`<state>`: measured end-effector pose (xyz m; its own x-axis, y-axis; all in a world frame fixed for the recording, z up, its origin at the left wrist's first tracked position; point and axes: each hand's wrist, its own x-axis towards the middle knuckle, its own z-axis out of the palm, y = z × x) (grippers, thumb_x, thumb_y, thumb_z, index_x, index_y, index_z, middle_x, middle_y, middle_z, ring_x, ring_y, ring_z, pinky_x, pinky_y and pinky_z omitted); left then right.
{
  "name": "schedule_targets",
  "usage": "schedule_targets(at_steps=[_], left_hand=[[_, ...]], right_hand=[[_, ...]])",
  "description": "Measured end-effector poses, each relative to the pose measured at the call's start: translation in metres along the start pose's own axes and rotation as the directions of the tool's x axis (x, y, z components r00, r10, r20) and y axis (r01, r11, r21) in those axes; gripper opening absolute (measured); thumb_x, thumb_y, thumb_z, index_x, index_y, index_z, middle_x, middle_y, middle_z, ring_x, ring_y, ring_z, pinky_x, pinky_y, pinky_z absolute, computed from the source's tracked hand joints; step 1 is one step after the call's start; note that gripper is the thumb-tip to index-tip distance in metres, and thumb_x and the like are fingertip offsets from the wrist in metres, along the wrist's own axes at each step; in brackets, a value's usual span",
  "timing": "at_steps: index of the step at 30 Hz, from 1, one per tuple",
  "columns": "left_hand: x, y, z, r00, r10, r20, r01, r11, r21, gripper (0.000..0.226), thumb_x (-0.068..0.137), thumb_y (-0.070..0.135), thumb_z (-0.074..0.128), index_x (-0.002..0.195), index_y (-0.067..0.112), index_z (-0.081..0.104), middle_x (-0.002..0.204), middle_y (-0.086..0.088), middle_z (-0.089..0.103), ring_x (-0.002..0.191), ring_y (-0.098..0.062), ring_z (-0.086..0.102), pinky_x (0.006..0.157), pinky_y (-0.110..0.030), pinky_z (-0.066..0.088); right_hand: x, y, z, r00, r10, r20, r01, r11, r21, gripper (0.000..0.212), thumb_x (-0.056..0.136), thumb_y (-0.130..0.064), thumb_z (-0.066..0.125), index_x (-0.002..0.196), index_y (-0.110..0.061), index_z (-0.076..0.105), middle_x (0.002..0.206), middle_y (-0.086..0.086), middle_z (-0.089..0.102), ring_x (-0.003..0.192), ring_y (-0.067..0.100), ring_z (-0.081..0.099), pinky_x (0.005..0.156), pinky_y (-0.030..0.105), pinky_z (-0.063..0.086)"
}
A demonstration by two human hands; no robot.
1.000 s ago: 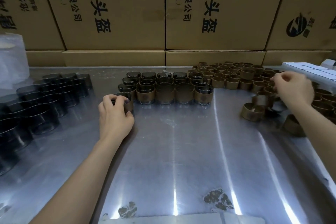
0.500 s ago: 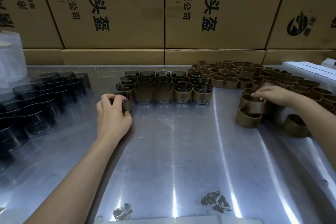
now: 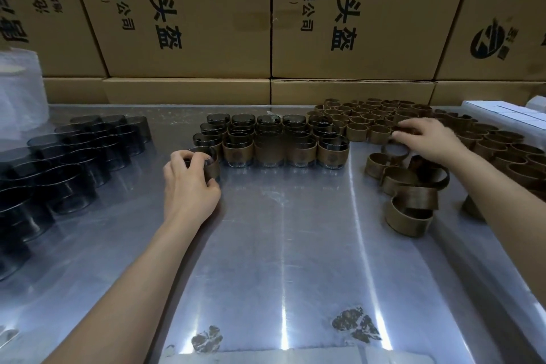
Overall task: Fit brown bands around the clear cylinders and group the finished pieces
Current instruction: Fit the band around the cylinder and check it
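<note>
The left hand (image 3: 189,183) rested on the brushed-metal table (image 3: 283,260) with its fingers curled around a clear glass cylinder wearing a brown band (image 3: 206,162), gripping it at the rim and side. That piece stood upright just beside the left end of the front row of the block of finished banded cylinders (image 3: 271,142), which stood in tidy rows at the middle of the table, touching one another.

The right hand (image 3: 428,139) reached palm down over the spread of loose brown bands (image 3: 369,118) at the right, its fingers bent and lying on bands at the near edge of that spread; whether they actually pinched 1 could not be told. A few more loose brown rings (image 3: 410,198) lay tumbled nearer the person, some leaning on each other.

At the far left stood a cluster of bare dark-tinted clear cylinders (image 3: 74,156), well apart from the finished group. Printed cardboard cartons (image 3: 189,18) lined the back edge, and a flat white box (image 3: 508,112) lay at the far right.
</note>
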<state>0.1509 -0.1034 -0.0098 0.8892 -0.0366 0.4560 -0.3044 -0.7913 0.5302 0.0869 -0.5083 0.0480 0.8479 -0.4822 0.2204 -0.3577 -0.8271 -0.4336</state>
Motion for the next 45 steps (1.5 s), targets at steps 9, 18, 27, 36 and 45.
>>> schedule_targets(at_steps=[9,18,27,36,45], left_hand=[[0.0,-0.001,0.001,1.0,0.012,-0.002,-0.012,1.0,0.003,0.037,0.088,0.011,0.06,0.123,0.015,0.051,0.131,-0.008,0.034,0.127,-0.029,0.027,0.096,-0.041,0.039],[0.0,0.0,0.0,1.0,0.0,0.009,0.0,1.0,0.0,0.038,0.088,0.013,0.061,0.124,0.015,0.051,0.133,-0.008,0.032,0.129,-0.028,0.026,0.099,-0.04,0.037],[-0.003,0.004,-0.004,1.0,0.004,0.025,-0.003,1.0,-0.03,0.04,0.088,0.013,0.06,0.127,0.015,0.05,0.135,-0.007,0.032,0.13,-0.028,0.027,0.1,-0.04,0.037],[-0.017,0.007,-0.014,0.999,0.037,0.014,-0.037,0.999,-0.038,0.053,0.088,0.013,0.057,0.138,0.013,0.041,0.143,-0.007,0.03,0.133,-0.027,0.028,0.105,-0.038,0.035],[-0.047,0.0,-0.058,1.0,-0.014,-0.005,0.015,0.973,0.23,0.071,0.091,0.032,0.055,0.147,0.006,0.021,0.155,-0.018,0.017,0.144,-0.034,0.013,0.117,-0.045,0.016]], right_hand=[[0.014,-0.011,0.015,0.994,0.067,0.089,-0.061,0.996,-0.073,0.035,0.097,-0.024,0.05,0.132,-0.024,0.046,0.115,0.011,0.059,0.093,0.026,0.059,0.075,0.039,0.05],[-0.012,-0.028,0.002,0.998,0.045,-0.045,-0.05,0.992,-0.117,0.04,0.101,-0.038,0.039,0.133,-0.018,0.052,0.112,0.01,0.062,0.089,0.025,0.058,0.068,0.034,0.045],[-0.119,-0.053,0.03,0.983,-0.18,0.037,0.177,0.875,-0.45,0.051,0.089,-0.061,0.046,0.129,-0.029,0.053,0.126,0.001,0.056,0.11,0.022,0.053,0.075,0.035,0.047],[-0.134,-0.066,0.039,0.865,-0.381,-0.326,0.255,0.894,-0.367,0.022,0.092,-0.027,0.054,0.086,-0.012,0.068,0.079,0.005,0.064,0.081,0.025,0.058,0.086,0.042,0.043],[-0.165,-0.136,0.093,0.882,-0.467,-0.067,0.45,0.875,-0.18,0.017,0.095,-0.037,0.045,0.099,-0.025,0.057,0.095,-0.005,0.054,0.092,0.015,0.052,0.064,0.029,0.042]])
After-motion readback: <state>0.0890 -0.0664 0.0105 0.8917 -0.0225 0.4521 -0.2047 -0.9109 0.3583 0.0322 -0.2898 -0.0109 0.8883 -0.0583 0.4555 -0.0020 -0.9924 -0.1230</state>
